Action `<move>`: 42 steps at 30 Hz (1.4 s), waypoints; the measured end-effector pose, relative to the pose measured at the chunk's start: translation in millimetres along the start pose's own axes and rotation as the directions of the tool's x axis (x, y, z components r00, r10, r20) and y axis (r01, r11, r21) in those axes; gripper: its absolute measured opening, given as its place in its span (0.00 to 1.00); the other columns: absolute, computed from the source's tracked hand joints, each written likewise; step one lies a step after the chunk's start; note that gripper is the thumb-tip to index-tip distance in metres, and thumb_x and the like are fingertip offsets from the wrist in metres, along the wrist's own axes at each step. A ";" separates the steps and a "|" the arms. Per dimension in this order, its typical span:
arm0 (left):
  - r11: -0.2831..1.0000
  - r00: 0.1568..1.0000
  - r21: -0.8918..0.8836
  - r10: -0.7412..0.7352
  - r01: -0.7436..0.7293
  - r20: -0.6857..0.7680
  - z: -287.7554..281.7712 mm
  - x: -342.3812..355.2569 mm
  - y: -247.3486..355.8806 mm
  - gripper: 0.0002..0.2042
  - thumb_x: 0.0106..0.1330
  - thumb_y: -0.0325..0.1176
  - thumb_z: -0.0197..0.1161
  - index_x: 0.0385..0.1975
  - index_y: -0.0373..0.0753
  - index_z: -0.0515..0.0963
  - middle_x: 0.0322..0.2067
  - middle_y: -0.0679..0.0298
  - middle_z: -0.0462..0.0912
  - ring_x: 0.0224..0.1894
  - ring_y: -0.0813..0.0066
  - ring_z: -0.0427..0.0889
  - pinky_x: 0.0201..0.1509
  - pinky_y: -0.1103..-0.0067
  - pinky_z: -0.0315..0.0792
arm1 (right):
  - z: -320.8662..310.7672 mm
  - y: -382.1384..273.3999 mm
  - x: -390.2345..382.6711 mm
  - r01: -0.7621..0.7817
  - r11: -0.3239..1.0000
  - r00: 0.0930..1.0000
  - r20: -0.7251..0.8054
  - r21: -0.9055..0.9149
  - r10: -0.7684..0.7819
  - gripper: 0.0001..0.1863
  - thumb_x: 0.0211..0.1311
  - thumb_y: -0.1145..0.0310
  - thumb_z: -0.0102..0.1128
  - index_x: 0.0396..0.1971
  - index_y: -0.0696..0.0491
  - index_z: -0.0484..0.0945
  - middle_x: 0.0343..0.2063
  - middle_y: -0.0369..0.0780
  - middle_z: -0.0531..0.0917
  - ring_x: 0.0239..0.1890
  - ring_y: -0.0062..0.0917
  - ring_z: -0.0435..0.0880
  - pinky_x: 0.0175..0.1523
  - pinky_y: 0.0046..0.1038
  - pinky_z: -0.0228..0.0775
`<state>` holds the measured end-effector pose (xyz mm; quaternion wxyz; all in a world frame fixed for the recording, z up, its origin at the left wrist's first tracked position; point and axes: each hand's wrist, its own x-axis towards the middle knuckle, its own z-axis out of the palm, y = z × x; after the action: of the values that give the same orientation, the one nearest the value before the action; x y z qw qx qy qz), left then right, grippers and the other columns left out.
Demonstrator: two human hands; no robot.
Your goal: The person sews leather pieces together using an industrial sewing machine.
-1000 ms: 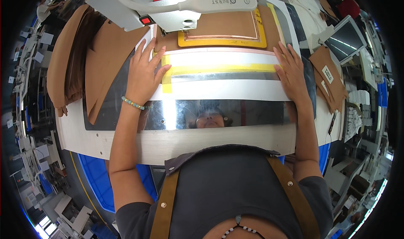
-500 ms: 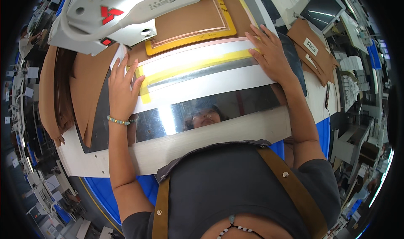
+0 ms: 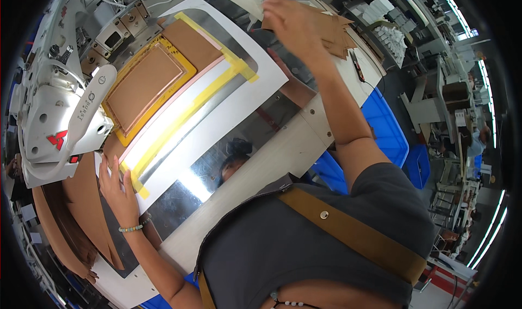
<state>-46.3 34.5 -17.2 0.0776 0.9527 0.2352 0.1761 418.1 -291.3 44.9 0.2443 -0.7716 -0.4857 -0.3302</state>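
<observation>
My left hand (image 3: pixel 117 188) rests with its fingers apart at the near left corner of a flat white panel (image 3: pixel 217 110), next to the yellow tape (image 3: pixel 179 121) along its edge. A brown sheet (image 3: pixel 193 40) lies on the panel, and a yellow frame (image 3: pixel 187 64) sits on top of it beside the white machine head (image 3: pixel 60 110). My right hand (image 3: pixel 293 29) is raised off the panel at the far right, over a stack of brown pieces (image 3: pixel 329 34). Its fingers are loosely bent, and I see nothing in them.
A shiny reflective plate (image 3: pixel 190 184) lies under the panel's near side. Tall brown sheets (image 3: pixel 62 227) lie at the left. A slim black tool (image 3: pixel 357 65) with a cord is on the right of the table. Blue bins (image 3: pixel 386 129) stand below the table edge.
My right hand has left the panel's right edge and moved out to the brown stack. My left hand stays at the left corner. The view has turned toward the right.
</observation>
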 end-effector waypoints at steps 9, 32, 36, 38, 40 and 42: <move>0.999 0.999 0.032 -0.032 0.033 -0.031 -16.0 -11.7 3.5 0.24 0.76 0.35 0.62 0.70 0.37 0.76 0.78 0.46 0.63 0.78 0.46 0.64 0.79 0.58 0.58 | -5.5 94.4 -8.8 -0.386 0.913 0.825 0.393 -0.134 0.407 0.10 0.69 0.64 0.67 0.36 0.57 0.82 0.38 0.46 0.86 0.44 0.43 0.84 0.49 0.41 0.74; 0.989 0.997 -0.144 0.052 -0.043 0.056 18.9 81.6 -34.5 0.18 0.81 0.41 0.57 0.59 0.37 0.84 0.60 0.41 0.81 0.62 0.37 0.75 0.70 0.55 0.66 | 176.3 -209.7 87.4 0.291 0.844 0.804 0.363 0.451 -0.471 0.09 0.62 0.71 0.65 0.38 0.47 0.93 0.44 0.35 0.89 0.58 0.32 0.81 0.65 0.41 0.71; 0.949 0.957 -0.223 -0.166 0.221 0.239 28.8 97.5 -43.5 0.17 0.81 0.40 0.58 0.61 0.40 0.83 0.67 0.51 0.79 0.66 0.50 0.77 0.70 0.64 0.69 | 179.5 -207.5 73.7 0.304 0.850 0.841 0.298 0.431 -0.452 0.09 0.65 0.71 0.65 0.39 0.47 0.93 0.41 0.37 0.87 0.57 0.31 0.80 0.65 0.41 0.71; 0.977 0.990 -0.213 0.030 0.000 0.138 30.0 106.7 -50.8 0.17 0.81 0.38 0.58 0.63 0.41 0.82 0.68 0.55 0.79 0.67 0.53 0.77 0.71 0.65 0.69 | 176.6 -211.8 76.3 0.304 0.842 0.837 0.296 0.446 -0.459 0.09 0.65 0.71 0.65 0.39 0.47 0.93 0.40 0.37 0.87 0.56 0.31 0.80 0.65 0.41 0.72; 0.963 0.970 -0.153 0.234 -0.222 0.070 19.0 122.8 -21.1 0.19 0.80 0.32 0.57 0.68 0.42 0.78 0.71 0.62 0.78 0.71 0.62 0.76 0.75 0.70 0.66 | 174.8 -205.8 76.6 0.298 0.857 0.818 0.349 0.420 -0.456 0.10 0.62 0.72 0.65 0.39 0.48 0.93 0.39 0.37 0.87 0.56 0.32 0.81 0.65 0.41 0.72; 0.954 0.956 -0.162 0.271 -0.252 0.109 28.3 135.8 -27.7 0.19 0.82 0.35 0.54 0.69 0.41 0.76 0.72 0.62 0.76 0.75 0.60 0.70 0.80 0.68 0.60 | 174.9 -199.2 75.2 0.292 0.859 0.819 0.355 0.421 -0.452 0.11 0.61 0.73 0.65 0.39 0.48 0.93 0.39 0.37 0.87 0.56 0.32 0.81 0.65 0.41 0.72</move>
<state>64.9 121.5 -9.2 0.1382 0.9767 0.0877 0.1391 307.6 -43.6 -3.6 0.1895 -0.6585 -0.7218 -0.0973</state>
